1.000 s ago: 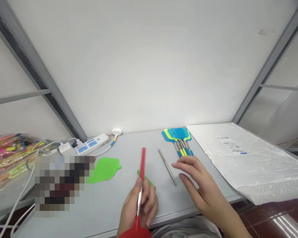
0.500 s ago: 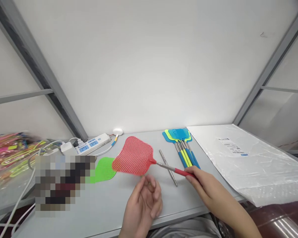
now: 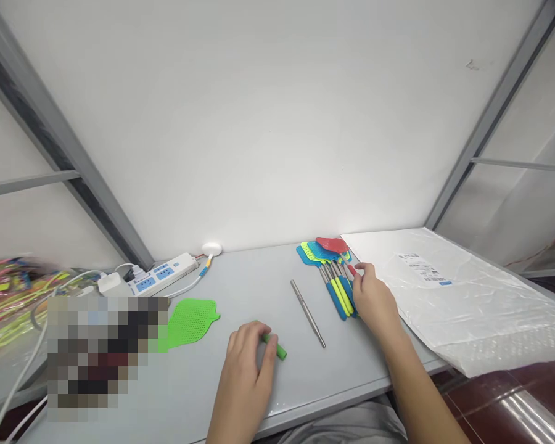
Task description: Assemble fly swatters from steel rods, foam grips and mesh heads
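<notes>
Here, right hand (image 3: 374, 301) gripping red swatter (image 3: 332, 245), left hand (image 3: 248, 359) half-curled over green tube (image 3: 281, 352), grip unclear

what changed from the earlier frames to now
The red swatter passed from the left hand to the right hand, which carried it forward and rightward over the other swatters and grips it. The left hand let go and is now at the green handle. The metal rod and green swatter head stayed put.

Bright, even light; glare on floor (image 3: 530, 404) btm R; pixelated patch (image 3: 104, 354) L; edges poss. soft
</notes>
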### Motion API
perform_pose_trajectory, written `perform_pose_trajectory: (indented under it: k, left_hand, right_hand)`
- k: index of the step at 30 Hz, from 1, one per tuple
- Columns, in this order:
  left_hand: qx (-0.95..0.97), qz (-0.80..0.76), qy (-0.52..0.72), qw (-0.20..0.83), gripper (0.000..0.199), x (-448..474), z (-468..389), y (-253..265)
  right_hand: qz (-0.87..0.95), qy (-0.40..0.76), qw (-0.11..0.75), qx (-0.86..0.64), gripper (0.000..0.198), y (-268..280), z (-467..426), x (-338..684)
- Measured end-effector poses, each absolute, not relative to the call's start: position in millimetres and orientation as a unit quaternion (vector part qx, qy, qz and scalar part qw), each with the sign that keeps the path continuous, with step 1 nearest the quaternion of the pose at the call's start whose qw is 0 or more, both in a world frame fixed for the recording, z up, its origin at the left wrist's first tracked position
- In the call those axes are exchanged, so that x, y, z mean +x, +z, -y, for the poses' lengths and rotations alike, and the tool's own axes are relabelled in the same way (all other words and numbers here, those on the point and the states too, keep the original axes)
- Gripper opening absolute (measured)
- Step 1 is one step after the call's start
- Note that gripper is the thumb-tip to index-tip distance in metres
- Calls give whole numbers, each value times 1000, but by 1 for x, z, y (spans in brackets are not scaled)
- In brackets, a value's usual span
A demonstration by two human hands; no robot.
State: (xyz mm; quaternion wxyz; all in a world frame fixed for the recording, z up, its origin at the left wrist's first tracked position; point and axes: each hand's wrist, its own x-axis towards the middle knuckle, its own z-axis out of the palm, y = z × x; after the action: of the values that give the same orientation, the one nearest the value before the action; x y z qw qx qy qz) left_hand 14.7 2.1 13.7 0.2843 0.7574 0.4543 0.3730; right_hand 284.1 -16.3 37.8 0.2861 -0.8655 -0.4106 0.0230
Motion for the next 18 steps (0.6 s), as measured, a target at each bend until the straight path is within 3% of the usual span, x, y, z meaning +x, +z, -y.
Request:
perform_pose_trajectory:
  k: [9,18]
  left_hand:
    - [834,-443,263,197,25,17,-7,3]
    - [843,-443,245,183,25,18,-7,4]
  right_hand:
    - [464,40,230,-855,31,35,16,284]
    - [493,60,249,-831,31,33,15,293]
